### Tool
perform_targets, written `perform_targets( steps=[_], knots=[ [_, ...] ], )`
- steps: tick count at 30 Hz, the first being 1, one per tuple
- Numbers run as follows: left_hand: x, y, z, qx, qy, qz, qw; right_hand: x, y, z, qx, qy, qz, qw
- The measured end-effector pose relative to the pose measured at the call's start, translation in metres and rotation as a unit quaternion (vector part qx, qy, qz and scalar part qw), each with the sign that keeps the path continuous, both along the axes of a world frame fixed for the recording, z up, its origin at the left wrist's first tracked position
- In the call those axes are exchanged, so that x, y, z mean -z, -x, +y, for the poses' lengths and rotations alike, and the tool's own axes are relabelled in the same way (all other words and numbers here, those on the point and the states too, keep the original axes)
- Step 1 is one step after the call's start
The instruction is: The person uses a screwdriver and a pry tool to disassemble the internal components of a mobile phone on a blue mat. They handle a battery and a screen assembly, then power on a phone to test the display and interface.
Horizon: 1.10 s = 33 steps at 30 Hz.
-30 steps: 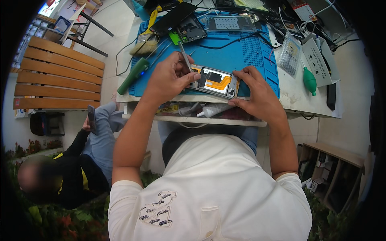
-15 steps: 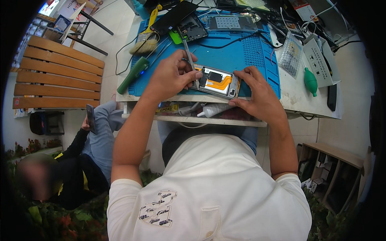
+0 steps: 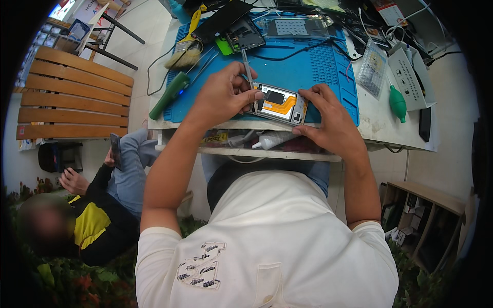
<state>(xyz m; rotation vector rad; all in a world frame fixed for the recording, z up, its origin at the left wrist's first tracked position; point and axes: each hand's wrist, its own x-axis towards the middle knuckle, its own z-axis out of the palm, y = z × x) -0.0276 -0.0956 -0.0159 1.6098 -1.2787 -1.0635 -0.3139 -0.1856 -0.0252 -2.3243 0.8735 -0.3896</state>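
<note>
My left hand point(image 3: 225, 93) pinches a slim metal tool point(image 3: 246, 64), its lower tip at the left end of an opened phone point(image 3: 280, 104). The phone lies at the front edge of a blue work mat point(image 3: 287, 69) and shows a black part and an orange flex cable. My right hand point(image 3: 325, 117) grips its right end between thumb and fingers. Left of my hands lie a green pen-like tool point(image 3: 169, 96) with a blue light, tweezers and a bristle brush point(image 3: 182, 57). Behind them sit a disassembled device point(image 3: 241, 35) and a black panel point(image 3: 221, 23).
A green air blower point(image 3: 396, 104), bubble wrap point(image 3: 371, 72), cables and a box point(image 3: 405, 77) crowd the right. An open drawer point(image 3: 272, 151) holds tubes. A seated person point(image 3: 87, 220) with a phone is at lower left, beside a slatted wooden bench point(image 3: 74, 95). A shelf point(image 3: 423, 210) stands lower right.
My left hand and the tool have shifted slightly upward and rightward along the phone's end. My right hand stays in place. The seated person has raised a second hand into view.
</note>
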Motion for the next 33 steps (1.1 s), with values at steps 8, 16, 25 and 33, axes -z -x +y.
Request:
perform_targets(
  steps=[8,16,25,33],
  knots=[
    [0.002,0.001,-0.004,0.017,0.001,0.002,1.0,0.002,0.001,-0.001,-0.003,0.01,-0.005,1.0],
    [-0.003,0.002,-0.005,0.018,-0.021,0.004,1.0,0.001,0.001,0.0,-0.002,0.005,-0.007,1.0],
    [0.001,-0.001,-0.004,0.014,-0.001,0.027,1.0,0.003,0.001,-0.001,-0.002,0.009,-0.005,1.0],
    [0.007,0.01,-0.013,0.045,0.012,0.016,0.999,0.001,0.001,0.001,-0.008,0.009,-0.029,0.999]
  ],
)
